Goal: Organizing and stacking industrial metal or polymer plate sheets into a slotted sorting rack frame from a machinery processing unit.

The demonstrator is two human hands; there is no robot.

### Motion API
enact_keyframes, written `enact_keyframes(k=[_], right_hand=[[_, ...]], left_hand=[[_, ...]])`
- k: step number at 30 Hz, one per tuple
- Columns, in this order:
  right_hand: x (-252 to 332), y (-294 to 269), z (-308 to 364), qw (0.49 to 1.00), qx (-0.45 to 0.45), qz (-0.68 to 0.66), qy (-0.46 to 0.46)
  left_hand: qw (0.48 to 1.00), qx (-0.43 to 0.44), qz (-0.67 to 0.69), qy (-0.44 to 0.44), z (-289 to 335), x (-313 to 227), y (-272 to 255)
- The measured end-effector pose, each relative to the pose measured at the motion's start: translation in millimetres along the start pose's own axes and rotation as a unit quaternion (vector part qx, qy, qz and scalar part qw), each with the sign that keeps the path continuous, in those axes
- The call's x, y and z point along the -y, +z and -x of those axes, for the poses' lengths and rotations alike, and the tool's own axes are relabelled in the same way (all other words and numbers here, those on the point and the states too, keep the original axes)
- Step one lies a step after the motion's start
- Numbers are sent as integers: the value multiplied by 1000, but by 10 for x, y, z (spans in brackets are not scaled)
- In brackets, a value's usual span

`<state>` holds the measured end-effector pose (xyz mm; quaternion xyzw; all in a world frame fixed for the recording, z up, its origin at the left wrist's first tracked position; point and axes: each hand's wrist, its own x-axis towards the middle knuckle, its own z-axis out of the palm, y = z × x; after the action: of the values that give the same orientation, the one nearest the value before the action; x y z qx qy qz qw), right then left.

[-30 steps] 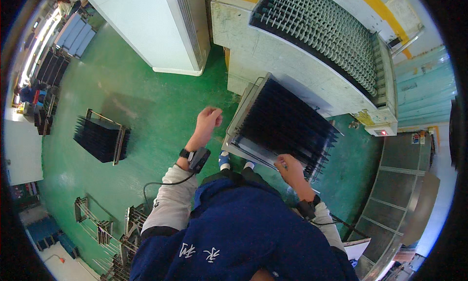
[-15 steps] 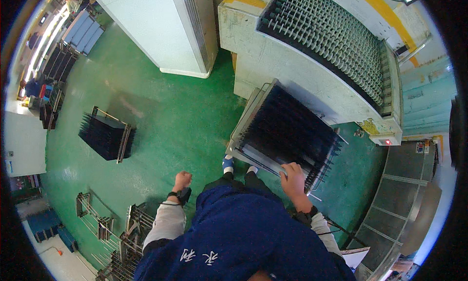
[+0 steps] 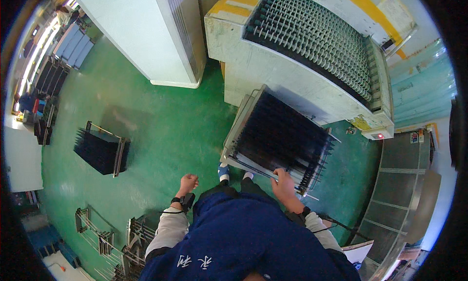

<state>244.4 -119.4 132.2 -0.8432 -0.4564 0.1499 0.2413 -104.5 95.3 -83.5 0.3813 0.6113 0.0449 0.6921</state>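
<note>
Head view: a person stands on a green floor (image 3: 161, 135) before a wire rack of dark plates (image 3: 280, 137), which sits just in front of a grey roller conveyor machine (image 3: 312, 42).
Right hand (image 3: 283, 183): fingers closed on the rack's near edge, at its right corner.
Left hand (image 3: 188, 182): curled into a loose fist, holding nothing, well apart from the rack.
Risk: gripped at one corner only (the other hand is free), the rack could tip and the plates could slide.
Elsewhere: a second loaded rack (image 3: 101, 148) stands on the floor to the left.
</note>
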Motion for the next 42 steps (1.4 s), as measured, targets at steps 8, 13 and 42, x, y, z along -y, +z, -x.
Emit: enact_keyframes(k=[8, 13, 42], right_hand=[[-94, 142, -56, 1000, 6, 1, 20], [-244, 233, -83, 990, 64, 119, 43], [-337, -2156, -1180, 801, -226, -533, 150]], left_hand=[[999, 38, 7, -30, 10, -66, -95], [1000, -1, -11, -28, 122, -89, -145], [994, 55, 89, -10, -371, -303, 25]])
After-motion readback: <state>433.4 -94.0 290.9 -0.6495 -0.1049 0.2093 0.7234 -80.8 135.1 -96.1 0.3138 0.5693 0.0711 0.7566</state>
